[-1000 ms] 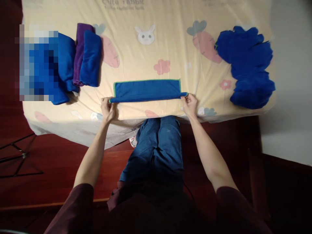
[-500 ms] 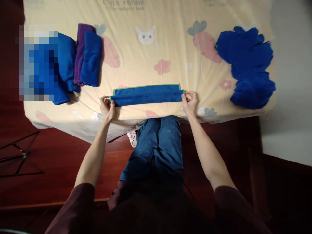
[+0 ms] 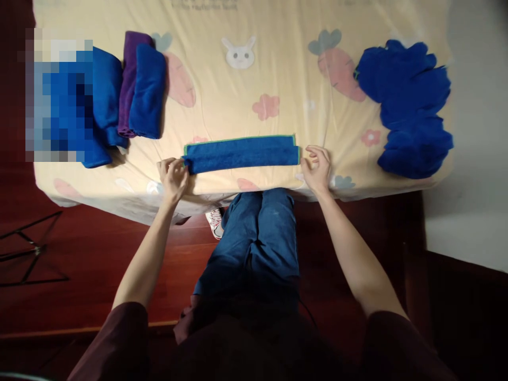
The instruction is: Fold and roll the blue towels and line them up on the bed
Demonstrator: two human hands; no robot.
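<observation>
1. Head view: cloth point(image 3: 242, 154), blue, green-edged, folded to a strip; on sheet point(image 3: 278, 53), towards its near edge.
2. Left hand point(image 3: 173, 177): pinching the cloth's left end.
3. Right hand point(image 3: 317, 166): fingers parted, nothing held, just beside the right end.
4. Folding, in judgement: best done with ends aligned, layers square, creases smoothed.
5. Lettering point(image 3: 204, 7), sheet's far part: cut off, too blurred to read surely.

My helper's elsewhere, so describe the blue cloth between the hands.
On the yellow rabbit-print sheet, find the near edge. Between the left hand and right hand lies a long green-edged blue cloth strip, flat, unlike the bulky blue cloth heap.
</observation>
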